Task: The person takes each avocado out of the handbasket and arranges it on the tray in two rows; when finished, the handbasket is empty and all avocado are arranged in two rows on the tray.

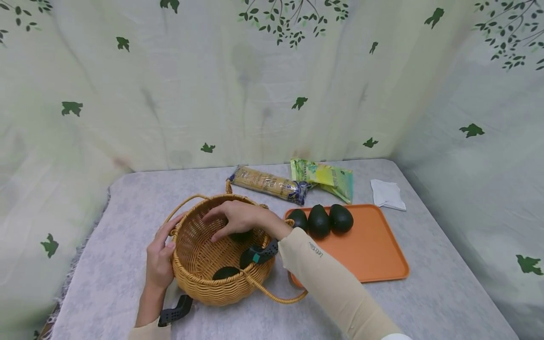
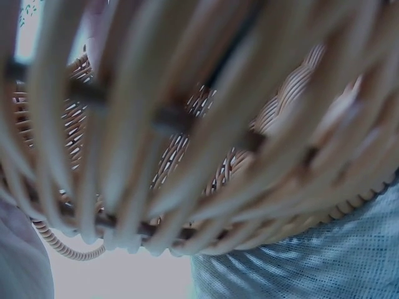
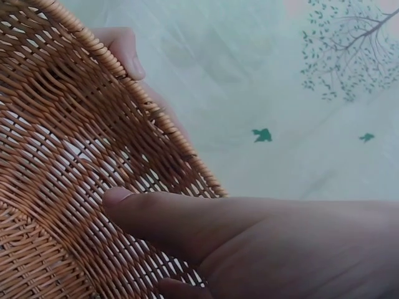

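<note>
A round wicker basket [image 1: 221, 293] with loop handles stands on the table, and my left hand [image 1: 159, 259] grips its left rim. In the right wrist view the left thumb [image 3: 134, 62] lies over that rim. My right hand [image 1: 238, 218] is inside the basket, its thumb [image 3: 156, 212] apart from the fingers and nothing seen between them. Below the palm shows one dark green avocado [image 1: 241, 236]. Another avocado [image 1: 245, 258] is partly covered by the wrist camera, and a third avocado [image 1: 226, 272] lies near the front wall. Slats fill the left wrist view.
An orange tray [image 1: 374, 250] right of the basket bears three avocados [image 1: 318, 222] along its back left. Behind stand a long pack of noodles or pasta [image 1: 267, 183] and a green-yellow packet [image 1: 325, 177]. A white tissue pack [image 1: 387, 194] lies at the back right.
</note>
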{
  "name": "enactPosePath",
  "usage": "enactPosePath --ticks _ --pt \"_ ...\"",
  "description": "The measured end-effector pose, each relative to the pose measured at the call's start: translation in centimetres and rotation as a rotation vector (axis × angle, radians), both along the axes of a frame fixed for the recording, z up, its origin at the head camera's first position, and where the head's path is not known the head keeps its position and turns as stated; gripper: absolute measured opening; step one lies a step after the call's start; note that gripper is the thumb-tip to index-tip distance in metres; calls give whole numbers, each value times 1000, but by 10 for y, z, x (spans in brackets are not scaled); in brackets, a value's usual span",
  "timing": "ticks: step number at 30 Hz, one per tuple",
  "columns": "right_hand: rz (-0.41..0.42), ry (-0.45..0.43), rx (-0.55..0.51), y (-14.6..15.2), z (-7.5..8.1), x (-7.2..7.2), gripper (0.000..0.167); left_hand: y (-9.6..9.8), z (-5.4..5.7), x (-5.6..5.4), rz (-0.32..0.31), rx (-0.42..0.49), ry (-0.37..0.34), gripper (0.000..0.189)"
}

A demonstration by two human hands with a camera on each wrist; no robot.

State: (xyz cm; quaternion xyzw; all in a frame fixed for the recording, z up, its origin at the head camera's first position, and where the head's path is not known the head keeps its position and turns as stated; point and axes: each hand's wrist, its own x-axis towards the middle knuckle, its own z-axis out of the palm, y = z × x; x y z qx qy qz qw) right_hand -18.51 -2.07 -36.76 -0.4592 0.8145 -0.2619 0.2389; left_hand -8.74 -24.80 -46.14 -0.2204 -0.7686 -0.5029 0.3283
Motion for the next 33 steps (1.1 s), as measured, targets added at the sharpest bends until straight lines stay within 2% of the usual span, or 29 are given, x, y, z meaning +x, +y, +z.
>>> enactPosePath --ticks 10,14,21,28,33 --pt "28 -38 -3 0 1 3 58 0 -1 0 -3 -1 18 54" --pt "43 -44 33 -1 1 2 58 0 -1 -1 -10 6 24 53" --pt "38 11 87 -1 0 1 60 -1 -1 -2 -7 -6 21 55" --pt "49 -11 96 -1 -1 2 60 0 -1 -2 -8 -4 28 55" --pt "20 -25 161 -2 -1 3 64 0 -1 -2 -7 -4 25 55"
